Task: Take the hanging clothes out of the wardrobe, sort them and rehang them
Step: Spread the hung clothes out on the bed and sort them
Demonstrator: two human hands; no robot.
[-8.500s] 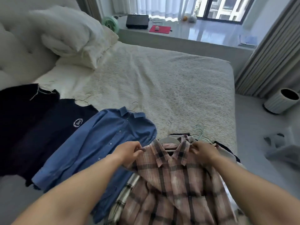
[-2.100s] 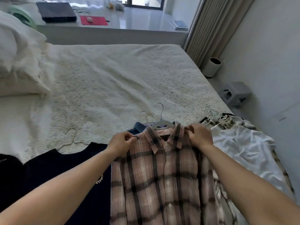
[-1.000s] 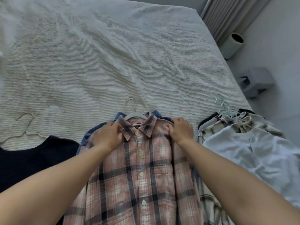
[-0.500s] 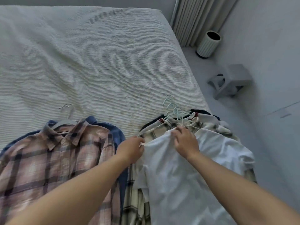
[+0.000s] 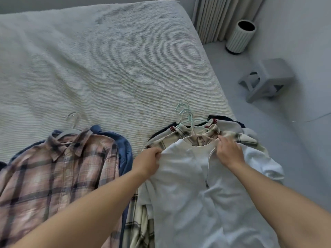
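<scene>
A white top (image 5: 189,190) lies uppermost on a pile of hung clothes at the bed's near right corner. My left hand (image 5: 147,161) grips its left shoulder. My right hand (image 5: 229,152) holds the fabric at its right shoulder by the neckline. Under it shows a cream plaid shirt (image 5: 180,138), and several pale green hangers (image 5: 186,115) stick out above the pile. To the left a pink plaid shirt (image 5: 59,167) lies flat on its hanger, on top of a blue shirt (image 5: 123,149).
The bed (image 5: 107,68) with its ribbed cream cover stretches away in front of me. On the floor to the right stand a ribbed white bin (image 5: 240,36) and a grey step stool (image 5: 266,79). Curtains (image 5: 220,17) hang at the back right.
Both hands left the pink plaid shirt, now lying on the blue shirt, and moved right to the white top. My view swung right and came closer.
</scene>
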